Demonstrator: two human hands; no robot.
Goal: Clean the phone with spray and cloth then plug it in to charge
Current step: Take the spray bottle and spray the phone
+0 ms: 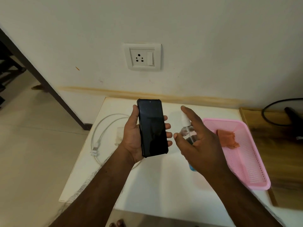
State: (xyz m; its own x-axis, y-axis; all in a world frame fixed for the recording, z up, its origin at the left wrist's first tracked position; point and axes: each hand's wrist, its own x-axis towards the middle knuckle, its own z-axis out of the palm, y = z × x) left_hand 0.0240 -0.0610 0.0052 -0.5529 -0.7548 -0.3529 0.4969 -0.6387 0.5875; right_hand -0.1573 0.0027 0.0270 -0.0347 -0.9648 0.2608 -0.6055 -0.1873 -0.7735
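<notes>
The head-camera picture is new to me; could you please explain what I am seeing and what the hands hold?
This is one wide view from a camera worn on a person's head, looking down at their own bare hands. The left hand holds a dark phone, screen up. The right hand grips a clear spray bottle, a finger on its white nozzle. Below is a white table. On it lie a white cable to the left and a pink basket to the right, with an orange cloth inside. A wall socket is above, with nothing plugged in.
</notes>
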